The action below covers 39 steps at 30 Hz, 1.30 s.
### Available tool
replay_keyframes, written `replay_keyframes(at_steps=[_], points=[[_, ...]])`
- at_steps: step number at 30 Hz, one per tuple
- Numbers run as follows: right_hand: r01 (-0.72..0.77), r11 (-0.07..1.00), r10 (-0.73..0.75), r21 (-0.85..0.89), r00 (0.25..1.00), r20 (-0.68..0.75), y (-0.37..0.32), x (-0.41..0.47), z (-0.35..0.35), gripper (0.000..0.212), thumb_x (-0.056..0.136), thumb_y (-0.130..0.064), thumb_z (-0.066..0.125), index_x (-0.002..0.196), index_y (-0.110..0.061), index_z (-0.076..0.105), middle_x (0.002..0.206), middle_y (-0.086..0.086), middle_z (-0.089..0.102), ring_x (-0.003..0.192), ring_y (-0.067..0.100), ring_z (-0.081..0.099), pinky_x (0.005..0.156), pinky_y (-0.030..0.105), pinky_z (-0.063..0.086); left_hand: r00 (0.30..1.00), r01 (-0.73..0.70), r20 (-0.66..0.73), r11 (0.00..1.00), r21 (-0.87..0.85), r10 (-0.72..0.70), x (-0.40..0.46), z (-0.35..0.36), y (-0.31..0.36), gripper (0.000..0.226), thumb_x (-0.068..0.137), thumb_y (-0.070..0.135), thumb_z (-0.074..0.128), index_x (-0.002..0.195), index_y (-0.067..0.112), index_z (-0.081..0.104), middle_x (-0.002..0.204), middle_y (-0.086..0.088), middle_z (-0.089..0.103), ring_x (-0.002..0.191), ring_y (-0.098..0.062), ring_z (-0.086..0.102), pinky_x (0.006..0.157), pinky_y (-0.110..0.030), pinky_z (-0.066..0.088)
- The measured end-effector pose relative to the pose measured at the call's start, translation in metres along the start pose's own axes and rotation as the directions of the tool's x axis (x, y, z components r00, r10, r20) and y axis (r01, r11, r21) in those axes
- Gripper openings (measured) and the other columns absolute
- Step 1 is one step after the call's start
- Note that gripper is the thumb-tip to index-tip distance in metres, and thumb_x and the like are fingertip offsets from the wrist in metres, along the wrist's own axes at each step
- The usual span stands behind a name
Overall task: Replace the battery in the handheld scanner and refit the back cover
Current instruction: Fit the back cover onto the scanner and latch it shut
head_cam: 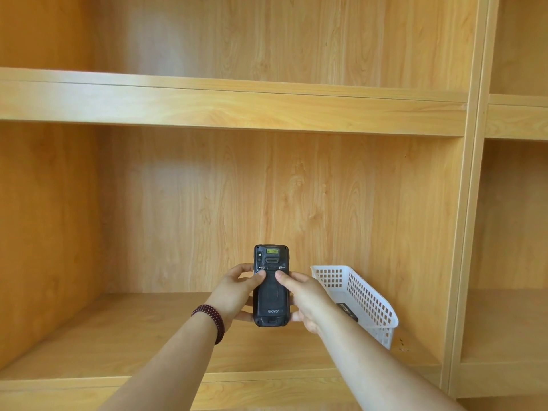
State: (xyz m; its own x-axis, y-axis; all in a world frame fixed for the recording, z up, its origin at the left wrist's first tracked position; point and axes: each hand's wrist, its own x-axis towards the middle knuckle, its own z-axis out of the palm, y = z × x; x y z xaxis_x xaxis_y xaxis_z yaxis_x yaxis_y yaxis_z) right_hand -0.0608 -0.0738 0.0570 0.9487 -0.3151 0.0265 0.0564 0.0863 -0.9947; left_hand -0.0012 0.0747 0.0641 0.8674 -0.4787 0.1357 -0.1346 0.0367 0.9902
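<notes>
Both hands grip the black scanner [271, 287] upright above the wooden shelf [118, 330], left hand [237, 292] and right hand [308, 298] each with 1 thumb pressing its back cover [271, 295], just left of the white basket [358, 295] holding a dark object [347, 311].

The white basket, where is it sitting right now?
In the head view the white basket sits on the lower wooden shelf, right of centre, just behind the right hand holding the scanner, near the shelf's right upright.

scanner [271, 287] upright between both hands above shelf [118, 330], basket [367, 298] just right, battery [347, 312] inside it
</notes>
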Motion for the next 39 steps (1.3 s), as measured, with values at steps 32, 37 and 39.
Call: replay_keyframes(at_steps=[32, 37, 39], points=[[-0.257, 0.876, 0.205, -0.408, 0.964, -0.169, 0.058, 0.050, -0.007, 0.022, 0.090, -0.026, 0.068, 0.100, -0.009, 0.061, 0.097, 0.006, 0.069, 0.083, 0.020, 0.064, 0.078, 0.029, 0.056, 0.908, 0.415, -0.151, 0.884, 0.216, -0.390, 0.047, 0.006, -0.058, 0.030, 0.081, 0.007, 0.075, 0.106, -0.006, 0.065, 0.102, -0.019, 0.071, 0.089, -0.029, 0.069, 0.075, -0.040, 0.059], [-0.277, 0.775, 0.188, -0.568, 0.959, -0.211, 0.060, 0.054, -0.010, 0.035, 0.092, -0.032, 0.064, 0.116, -0.007, 0.060, 0.103, 0.004, 0.061, 0.065, 0.014, 0.054, 0.058, 0.020, 0.048, 0.899, 0.437, -0.172, 0.817, 0.376, -0.402, 0.050, 0.013, -0.060, 0.027, 0.083, 0.013, 0.074, 0.103, -0.002, 0.064, 0.091, -0.016, 0.069, 0.069, -0.024, 0.066, 0.053, -0.029, 0.056], [-0.275, 0.753, 0.180, -0.598, 0.960, -0.216, 0.062, 0.056, -0.011, 0.037, 0.092, -0.034, 0.063, 0.117, -0.007, 0.060, 0.104, 0.005, 0.063, 0.061, 0.014, 0.055, 0.064, 0.024, 0.049, 0.897, 0.442, -0.173, 0.807, 0.392, -0.407, 0.052, 0.015, -0.060, 0.025, 0.084, 0.014, 0.073, 0.102, -0.002, 0.064, 0.081, -0.013, 0.066, 0.063, -0.022, 0.062, 0.048, -0.028, 0.053]])
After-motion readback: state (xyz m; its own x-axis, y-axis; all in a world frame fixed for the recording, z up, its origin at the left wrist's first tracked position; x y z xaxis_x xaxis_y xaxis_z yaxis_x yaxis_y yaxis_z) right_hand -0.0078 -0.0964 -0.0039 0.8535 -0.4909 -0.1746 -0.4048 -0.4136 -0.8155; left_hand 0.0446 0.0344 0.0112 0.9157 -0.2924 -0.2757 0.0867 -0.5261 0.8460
